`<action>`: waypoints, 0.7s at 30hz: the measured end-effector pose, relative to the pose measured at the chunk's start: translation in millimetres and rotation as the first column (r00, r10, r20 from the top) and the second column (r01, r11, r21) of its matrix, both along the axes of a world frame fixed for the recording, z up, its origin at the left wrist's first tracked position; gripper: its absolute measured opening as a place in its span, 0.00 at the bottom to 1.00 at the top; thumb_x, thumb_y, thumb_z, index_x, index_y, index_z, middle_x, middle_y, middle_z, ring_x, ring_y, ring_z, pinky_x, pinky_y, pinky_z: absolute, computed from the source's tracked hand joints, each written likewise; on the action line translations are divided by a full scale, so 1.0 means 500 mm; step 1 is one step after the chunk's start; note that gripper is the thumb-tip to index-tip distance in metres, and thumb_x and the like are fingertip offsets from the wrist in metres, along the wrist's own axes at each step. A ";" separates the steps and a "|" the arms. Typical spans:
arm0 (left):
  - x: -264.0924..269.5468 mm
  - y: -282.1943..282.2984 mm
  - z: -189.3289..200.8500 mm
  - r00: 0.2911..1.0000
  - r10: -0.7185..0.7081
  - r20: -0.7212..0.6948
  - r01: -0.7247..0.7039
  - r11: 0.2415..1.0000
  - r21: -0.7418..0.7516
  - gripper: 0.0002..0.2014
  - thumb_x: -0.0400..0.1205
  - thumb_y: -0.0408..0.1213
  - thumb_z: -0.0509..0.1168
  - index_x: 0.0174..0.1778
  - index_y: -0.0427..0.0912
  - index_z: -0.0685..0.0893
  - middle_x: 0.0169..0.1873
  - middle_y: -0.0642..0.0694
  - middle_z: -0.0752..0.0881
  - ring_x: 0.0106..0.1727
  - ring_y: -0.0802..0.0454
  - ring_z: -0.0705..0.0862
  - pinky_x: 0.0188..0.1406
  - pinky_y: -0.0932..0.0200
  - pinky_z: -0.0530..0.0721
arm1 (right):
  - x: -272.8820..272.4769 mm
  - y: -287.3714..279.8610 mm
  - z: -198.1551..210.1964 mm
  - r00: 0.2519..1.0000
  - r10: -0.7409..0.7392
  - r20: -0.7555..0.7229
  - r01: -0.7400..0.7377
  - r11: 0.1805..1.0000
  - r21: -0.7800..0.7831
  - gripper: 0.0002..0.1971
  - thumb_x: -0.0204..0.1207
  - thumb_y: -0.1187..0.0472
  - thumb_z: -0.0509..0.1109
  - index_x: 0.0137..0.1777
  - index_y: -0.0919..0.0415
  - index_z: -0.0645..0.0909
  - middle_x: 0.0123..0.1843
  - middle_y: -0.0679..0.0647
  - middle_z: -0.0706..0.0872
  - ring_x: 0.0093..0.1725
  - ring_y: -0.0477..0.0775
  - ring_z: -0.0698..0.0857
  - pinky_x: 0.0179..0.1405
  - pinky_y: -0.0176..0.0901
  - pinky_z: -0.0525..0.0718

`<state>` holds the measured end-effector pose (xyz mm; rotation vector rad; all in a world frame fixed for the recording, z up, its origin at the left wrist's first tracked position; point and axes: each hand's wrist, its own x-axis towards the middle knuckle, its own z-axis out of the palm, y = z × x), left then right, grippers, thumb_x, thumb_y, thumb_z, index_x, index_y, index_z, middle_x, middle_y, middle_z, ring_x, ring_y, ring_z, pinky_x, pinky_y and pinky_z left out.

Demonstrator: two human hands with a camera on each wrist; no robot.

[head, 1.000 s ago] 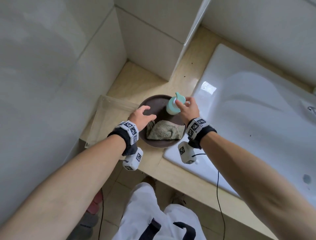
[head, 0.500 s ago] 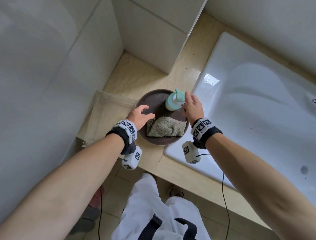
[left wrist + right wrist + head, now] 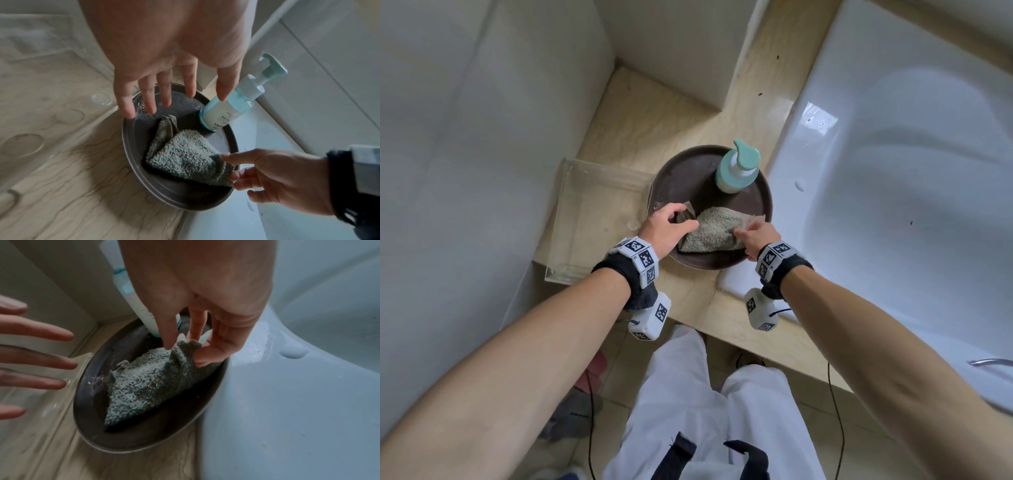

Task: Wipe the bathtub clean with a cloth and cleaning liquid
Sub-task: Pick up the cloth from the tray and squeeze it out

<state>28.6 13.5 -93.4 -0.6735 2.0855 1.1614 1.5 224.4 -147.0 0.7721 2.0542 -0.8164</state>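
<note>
A grey-green terry cloth [image 3: 710, 230] [image 3: 185, 157] [image 3: 148, 382] lies folded in a dark brown round tray [image 3: 681, 171] [image 3: 174, 196] [image 3: 90, 423] on the beige ledge. My right hand [image 3: 758, 238] [image 3: 191, 344] pinches the cloth's right corner between thumb and fingers. With fingers spread and straight, my left hand [image 3: 667, 224] [image 3: 170, 97] hovers over the tray's left rim and holds nothing. A teal pump bottle [image 3: 738, 168] [image 3: 232, 104] of cleaning liquid stands upright at the tray's back. The white bathtub [image 3: 893, 171] [image 3: 298, 386] lies to the right.
A clear plastic tray [image 3: 592, 219] sits left of the brown tray on the ledge [image 3: 654, 116]. Tiled walls close in at the left and behind. The tub rim [image 3: 787, 192] carries water drops. My legs and a cable are below the ledge.
My right hand left the pump bottle, came down toward me and took hold of the cloth's right corner. My left hand stayed over the tray's left rim.
</note>
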 end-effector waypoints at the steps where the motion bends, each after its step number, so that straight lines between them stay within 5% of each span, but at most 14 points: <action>1: 0.000 0.002 -0.001 1.000 -0.004 -0.002 0.004 1.000 -0.001 0.25 0.76 0.54 0.70 0.70 0.56 0.79 0.68 0.46 0.80 0.68 0.51 0.78 0.58 0.62 0.69 | -0.002 0.000 0.001 1.000 0.004 0.004 -0.004 1.000 0.007 0.13 0.69 0.46 0.75 0.45 0.55 0.83 0.44 0.56 0.88 0.42 0.58 0.87 0.50 0.56 0.90; 8: -0.008 0.032 0.036 1.000 0.008 -0.026 -0.008 1.000 0.020 0.24 0.76 0.51 0.71 0.69 0.52 0.80 0.55 0.52 0.80 0.65 0.53 0.79 0.55 0.64 0.68 | -0.020 0.012 0.109 0.988 -0.069 -0.139 0.053 0.992 -0.117 0.04 0.72 0.56 0.73 0.40 0.54 0.87 0.40 0.50 0.86 0.42 0.51 0.82 0.44 0.42 0.79; 11: -0.012 0.066 0.064 0.999 0.006 -0.040 -0.004 0.998 0.056 0.24 0.77 0.50 0.71 0.69 0.52 0.80 0.61 0.49 0.82 0.67 0.53 0.78 0.61 0.62 0.71 | -0.025 0.033 0.173 0.974 -0.108 -0.197 0.067 0.976 -0.205 0.09 0.70 0.59 0.73 0.29 0.53 0.81 0.29 0.49 0.80 0.33 0.49 0.77 0.32 0.40 0.73; 17: -0.023 0.159 0.133 0.995 -0.024 -0.099 0.031 0.997 0.069 0.23 0.77 0.54 0.69 0.69 0.56 0.81 0.65 0.48 0.81 0.65 0.50 0.79 0.62 0.58 0.73 | -0.018 0.105 0.284 0.943 -0.142 -0.300 0.033 0.940 -0.339 0.09 0.69 0.65 0.70 0.28 0.59 0.79 0.31 0.54 0.80 0.35 0.53 0.76 0.36 0.42 0.72; 21: -0.025 0.234 0.189 0.987 -0.065 -0.148 0.080 0.991 0.104 0.22 0.78 0.53 0.68 0.69 0.57 0.80 0.64 0.48 0.82 0.65 0.50 0.79 0.65 0.57 0.73 | 0.006 0.168 0.359 0.913 -0.183 -0.364 0.011 0.904 -0.428 0.08 0.61 0.61 0.67 0.25 0.60 0.71 0.28 0.55 0.68 0.33 0.50 0.68 0.36 0.44 0.65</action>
